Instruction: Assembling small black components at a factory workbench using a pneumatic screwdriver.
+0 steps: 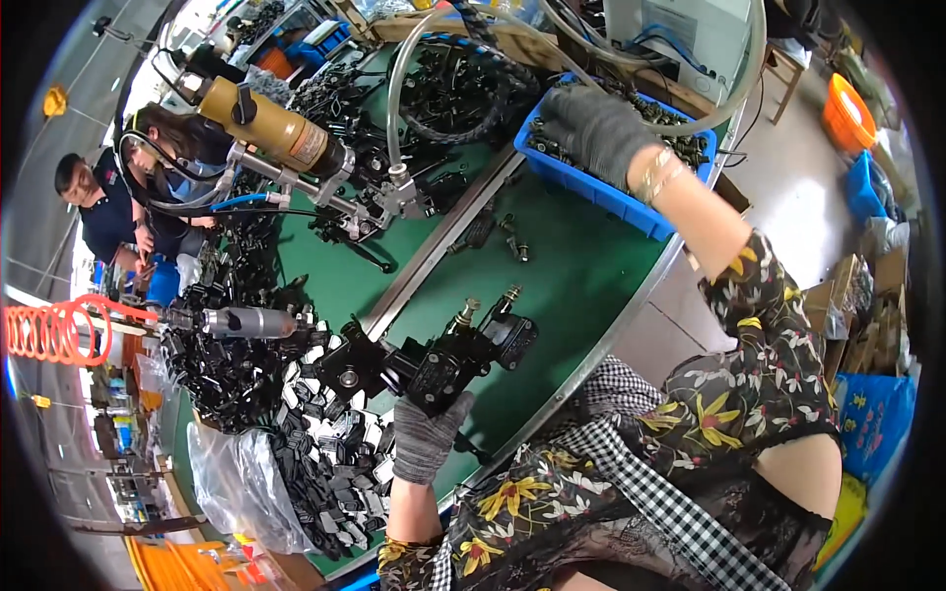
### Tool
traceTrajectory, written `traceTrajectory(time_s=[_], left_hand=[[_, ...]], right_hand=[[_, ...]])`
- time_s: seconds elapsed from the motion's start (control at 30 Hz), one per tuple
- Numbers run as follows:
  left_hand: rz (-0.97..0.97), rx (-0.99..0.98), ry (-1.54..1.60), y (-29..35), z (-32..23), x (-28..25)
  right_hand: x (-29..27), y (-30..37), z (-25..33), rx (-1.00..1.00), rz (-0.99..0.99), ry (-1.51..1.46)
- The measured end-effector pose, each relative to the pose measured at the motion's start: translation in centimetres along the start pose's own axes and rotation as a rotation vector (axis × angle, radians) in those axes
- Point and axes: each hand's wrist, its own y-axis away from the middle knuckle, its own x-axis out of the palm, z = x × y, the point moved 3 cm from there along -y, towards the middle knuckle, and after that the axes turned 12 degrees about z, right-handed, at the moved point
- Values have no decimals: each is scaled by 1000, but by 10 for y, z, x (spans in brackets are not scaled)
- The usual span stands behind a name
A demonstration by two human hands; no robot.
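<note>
My left hand (427, 435), in a grey knit glove, is closed under a cluster of black brake master cylinders (443, 362) with rectangular lids. Brass-coloured fittings (467, 313) stick up from them. At the far right, my right hand (599, 130), gloved alike, reaches into a blue bin (613, 202) of small metal fittings (680, 143). Its fingertips point down and are hidden, so any grasp does not show. A few loose fittings (516, 241) lie on the green table between the hands.
A gold-coloured power driver (264, 126) on a jointed arm hangs above the table (581, 286). Beside a metal rail (434, 258) hangs a grey air tool (248, 322) with an orange coiled hose. Piles of black parts (232, 379) and a plastic bag (241, 483) lie left. Two people are beyond.
</note>
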Motion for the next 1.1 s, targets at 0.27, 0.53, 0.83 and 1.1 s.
traceTrajectory(time_s=[0.27,0.53,0.83,1.1], left_hand=[[27,73,-79,1,-18,7],[5,36,9,1,-12,5],[31,15,-64,1,-9,7],[47,23,-41,1,-8,8]], right_hand=[[9,-41,-44,-73,217,313],[14,-60,-40,-31,257,296],[25,-80,-32,-83,550,697],[12,-67,-30,241,512,224]])
